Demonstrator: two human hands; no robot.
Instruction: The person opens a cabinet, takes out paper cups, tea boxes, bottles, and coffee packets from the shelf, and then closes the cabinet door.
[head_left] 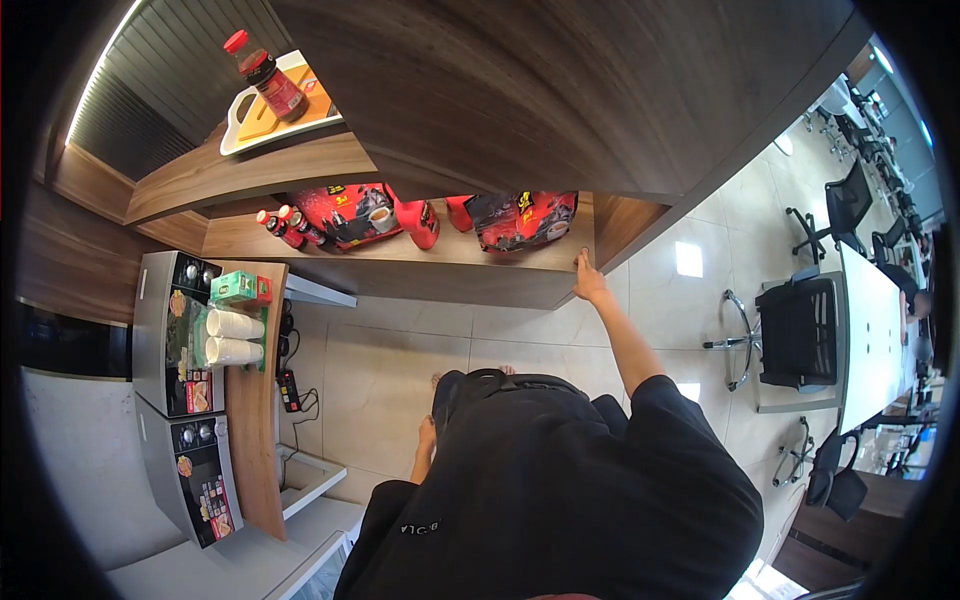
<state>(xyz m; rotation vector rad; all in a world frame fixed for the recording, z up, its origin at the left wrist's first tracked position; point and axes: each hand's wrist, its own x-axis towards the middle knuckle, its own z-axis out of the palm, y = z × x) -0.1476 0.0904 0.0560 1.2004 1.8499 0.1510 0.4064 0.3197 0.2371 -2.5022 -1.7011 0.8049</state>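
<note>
My right hand (588, 277) reaches forward to the front edge of a wooden shelf (420, 265), near its right end. Its fingers lie against the edge, partly stretched out, with no loose object visible in them. On that shelf, left of the hand, stands a red and black bag (525, 222). Further left are a larger red bag with a coffee cup picture (350, 215), a red package (418, 222) and small red-capped bottles (290, 228). My left hand (427, 435) hangs low beside my body, away from the shelf; its fingers are too small to make out.
Above, a red-capped bottle (268, 78) stands on a white tray (232, 130) with an orange board. At left are two microwave ovens (180, 340), white cups (235, 338) and a green box (234, 287). An office chair (800, 335) and white desk (865, 335) stand right.
</note>
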